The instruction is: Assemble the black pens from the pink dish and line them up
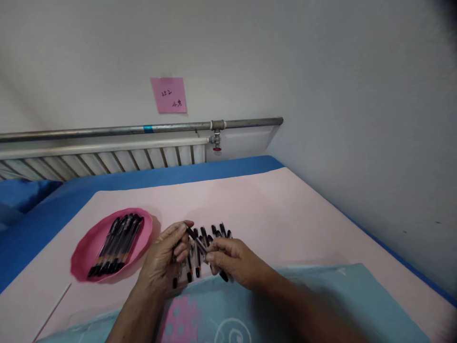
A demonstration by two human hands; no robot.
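My left hand and my right hand meet over a loose row of several black-capped pens lying on the pink sheet. Between them they hold one pen: the left fingers pinch its upper end, the right fingers grip its lower part. The left hand also seems to hold further pens in the palm. A pink oval tray to the left holds several pens laid side by side.
A light blue patterned cloth covers the near edge. A thin white stick lies at the front left. Blue bedding surrounds the sheet, with a radiator, a pipe and a pink note behind. A wall stands close on the right.
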